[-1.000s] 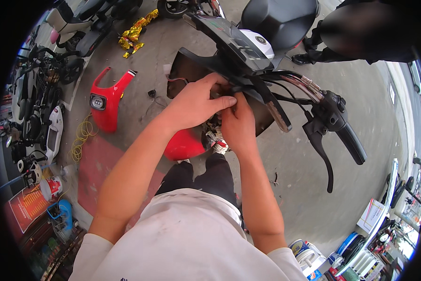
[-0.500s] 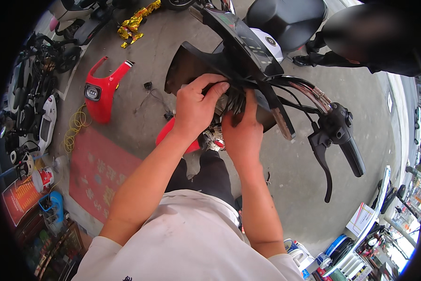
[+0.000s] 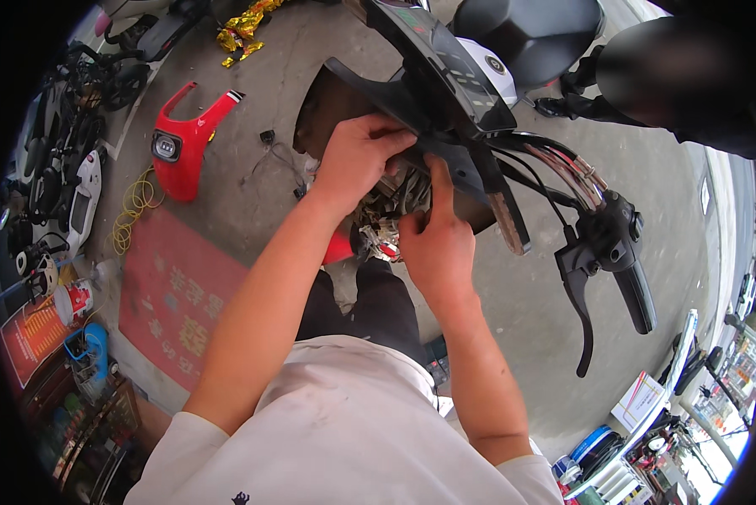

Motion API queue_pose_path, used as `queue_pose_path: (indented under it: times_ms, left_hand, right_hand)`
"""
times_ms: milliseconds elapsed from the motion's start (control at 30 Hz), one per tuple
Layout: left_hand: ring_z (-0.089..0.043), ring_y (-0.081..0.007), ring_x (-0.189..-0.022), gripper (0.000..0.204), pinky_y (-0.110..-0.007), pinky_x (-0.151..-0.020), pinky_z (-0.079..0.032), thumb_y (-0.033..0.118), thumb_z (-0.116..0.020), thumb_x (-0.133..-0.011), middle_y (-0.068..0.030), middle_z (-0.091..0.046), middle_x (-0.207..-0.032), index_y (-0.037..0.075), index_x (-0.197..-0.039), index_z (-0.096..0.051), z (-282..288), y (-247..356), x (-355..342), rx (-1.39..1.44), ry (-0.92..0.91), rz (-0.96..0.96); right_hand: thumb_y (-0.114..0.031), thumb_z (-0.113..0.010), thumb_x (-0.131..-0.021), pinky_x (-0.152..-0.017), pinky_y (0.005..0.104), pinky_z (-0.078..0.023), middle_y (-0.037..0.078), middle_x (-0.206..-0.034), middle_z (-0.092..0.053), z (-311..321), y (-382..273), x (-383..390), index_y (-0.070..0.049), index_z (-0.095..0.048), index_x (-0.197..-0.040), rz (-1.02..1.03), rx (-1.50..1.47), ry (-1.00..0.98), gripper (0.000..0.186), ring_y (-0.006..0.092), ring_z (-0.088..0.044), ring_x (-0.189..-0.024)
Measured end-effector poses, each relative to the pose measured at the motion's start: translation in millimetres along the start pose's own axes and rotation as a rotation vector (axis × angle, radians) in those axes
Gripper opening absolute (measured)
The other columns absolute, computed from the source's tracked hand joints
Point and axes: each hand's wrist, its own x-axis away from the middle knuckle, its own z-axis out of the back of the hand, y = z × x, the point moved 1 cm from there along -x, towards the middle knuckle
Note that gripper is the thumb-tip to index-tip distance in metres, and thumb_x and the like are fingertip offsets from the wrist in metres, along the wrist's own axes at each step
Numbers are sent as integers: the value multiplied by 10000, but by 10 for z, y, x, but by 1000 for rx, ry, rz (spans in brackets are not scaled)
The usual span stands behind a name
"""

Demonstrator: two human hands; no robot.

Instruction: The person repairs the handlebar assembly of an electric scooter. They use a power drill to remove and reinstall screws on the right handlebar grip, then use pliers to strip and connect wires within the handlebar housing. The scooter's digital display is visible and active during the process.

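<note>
The scooter's front end is in front of me, with its dark dashboard (image 3: pixel 449 71) and black plastic panel (image 3: pixel 378 91) exposed. My left hand (image 3: pixel 354 164) is closed at the panel's lower edge, thumb and forefinger pinched there; its other fingertips are partly hidden. Beside it, my right hand (image 3: pixel 439 248) points its forefinger up against the dark plastic underside, thumb apart and the other fingers curled. Between and below my hands shows a bundle of wires (image 3: pixel 405 192), with metal parts (image 3: pixel 380 238) lower down.
On the right sticks out a handlebar grip (image 3: pixel 635 295) with a brake lever (image 3: pixel 582 337). A red cover with a headlight (image 3: pixel 189 164) lies on the floor at left, near a yellow cord (image 3: pixel 134 210) and a red mat (image 3: pixel 172 299). A person in dark clothes (image 3: pixel 593 105) is at upper right.
My left hand has shifted a little up and right along the panel. My right forefinger has moved slightly left, and more of the wiring shows below. The whole view has tilted slightly.
</note>
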Motion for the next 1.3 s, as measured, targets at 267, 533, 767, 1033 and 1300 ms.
queue_pose_path:
  times_ms: [267,533,767,1033,1300]
  left_hand:
    - [-642,-109,-695,178,-270,-606,-502,73,-738,-871,-49,-731,-888,-39,-1010,-736,-113,-206,-351,-24,141,-200]
    - [-707,-173,-820,255,-320,-723,-552,55,-709,-872,-119,-732,-952,-74,-1090,-679,-240,-36,97,-113,-118,-2]
    - [-711,-253,-687,280,-360,-605,-574,169,-580,-1030,-159,-706,-905,-45,-1210,-575,-692,-285,255,-112,-127,194]
    - [-701,-430,-753,273,-437,-666,-579,207,-562,-996,-263,-698,-847,-53,-1049,-628,-782,-564,165,-660,-72,-125]
    - [-683,-255,-585,230,-377,-559,-567,200,-546,-1031,-140,-687,-844,-16,-999,-618,-763,-397,80,-181,-219,203]
  right_hand:
    - [-103,-602,-816,-567,507,-530,164,-630,-636,92,-13,-37,-182,-335,-1567,16,-92,-44,801,392,-652,-565]
    - [-7,-595,-869,-607,379,-520,125,-704,-629,209,47,5,-121,-357,-1555,54,-272,6,735,264,-642,-599]
    - [-52,-577,-955,-714,372,-554,161,-923,-704,134,555,486,8,-567,-1334,21,-463,154,383,272,-696,-776]
    - [-125,-592,-979,-786,368,-576,166,-1070,-745,155,917,508,23,-643,-1222,-262,-529,21,289,261,-731,-925]
    - [-104,-596,-980,-741,325,-569,105,-979,-723,466,810,753,24,-651,-1219,-321,-645,27,277,178,-692,-852]
